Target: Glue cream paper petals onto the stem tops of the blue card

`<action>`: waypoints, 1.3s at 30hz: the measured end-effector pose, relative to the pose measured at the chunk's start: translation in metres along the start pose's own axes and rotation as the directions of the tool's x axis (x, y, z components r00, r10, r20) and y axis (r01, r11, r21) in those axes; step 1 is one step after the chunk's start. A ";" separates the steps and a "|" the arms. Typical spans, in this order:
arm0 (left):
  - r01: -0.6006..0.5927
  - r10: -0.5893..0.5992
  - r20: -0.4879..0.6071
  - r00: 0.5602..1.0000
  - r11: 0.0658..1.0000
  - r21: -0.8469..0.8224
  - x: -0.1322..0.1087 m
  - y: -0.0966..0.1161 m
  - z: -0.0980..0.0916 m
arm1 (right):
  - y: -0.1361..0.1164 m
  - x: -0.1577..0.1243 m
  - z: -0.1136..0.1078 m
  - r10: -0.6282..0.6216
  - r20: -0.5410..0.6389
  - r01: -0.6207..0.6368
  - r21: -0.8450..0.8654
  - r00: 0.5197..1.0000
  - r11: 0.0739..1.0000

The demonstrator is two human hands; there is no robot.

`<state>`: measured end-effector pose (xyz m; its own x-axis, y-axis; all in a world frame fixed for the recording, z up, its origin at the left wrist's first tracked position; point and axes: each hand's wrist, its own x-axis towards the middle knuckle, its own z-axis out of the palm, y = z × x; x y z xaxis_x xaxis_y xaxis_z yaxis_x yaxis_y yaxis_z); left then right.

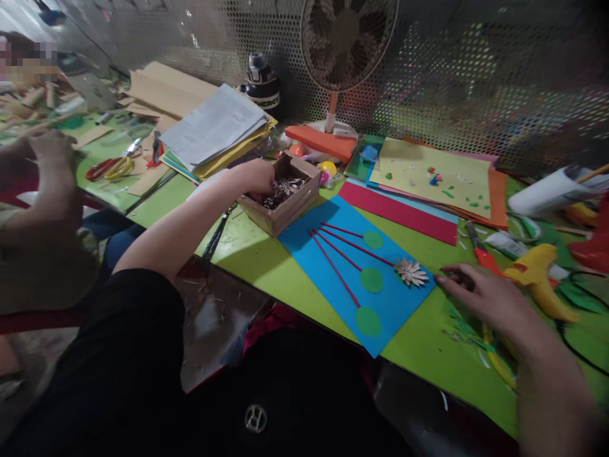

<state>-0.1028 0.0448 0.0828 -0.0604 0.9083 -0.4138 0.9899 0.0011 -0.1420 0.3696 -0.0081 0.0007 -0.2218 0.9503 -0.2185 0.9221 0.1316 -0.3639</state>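
My left hand (261, 179) reaches into a small cardboard box (273, 219) holding many thin brown pieces; its fingertips are hidden among them. My right hand (464, 285) rests at the right corner of a blue sheet (323, 260), its fingers curled; whether anything is in them cannot be made out. On the sheet lie several red stems (335, 270) that fan out from near the box. Green circles (368, 322) sit at the ends of some stems, and a pale petalled flower (411, 271) is at the end of another, close to my right hand.
A yellow glue gun (542, 279) and orange-handled scissors (486, 259) lie at the right. Behind are a red strip (399, 211), a yellow sheet with small bits (409, 165), a fan (345, 38) and papers (216, 127). Another person's arm (50, 184) is at the left.
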 end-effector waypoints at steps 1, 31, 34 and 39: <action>0.008 -0.006 -0.037 0.999 0.998 0.063 0.002 0.003 0.002 | -0.001 0.000 0.000 0.003 -0.001 -0.003 -0.003 1.000 1.000; -0.130 0.134 -0.095 0.987 0.991 0.044 0.005 0.007 0.010 | -0.003 -0.001 -0.002 -0.011 0.009 0.011 -0.019 1.000 1.000; -0.134 0.138 -0.105 0.985 0.990 0.048 0.008 0.007 0.011 | -0.002 -0.001 -0.001 -0.016 -0.002 0.016 -0.022 1.000 1.000; -0.132 0.132 -0.084 0.988 0.991 0.003 0.011 0.004 0.012 | 0.001 0.000 0.001 -0.020 -0.014 0.020 -0.020 1.000 1.000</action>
<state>-0.1008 0.0502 0.0665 0.0821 0.9323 -0.3522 0.9887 -0.1206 -0.0890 0.3699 -0.0086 -0.0009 -0.2359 0.9514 -0.1980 0.9237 0.1562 -0.3499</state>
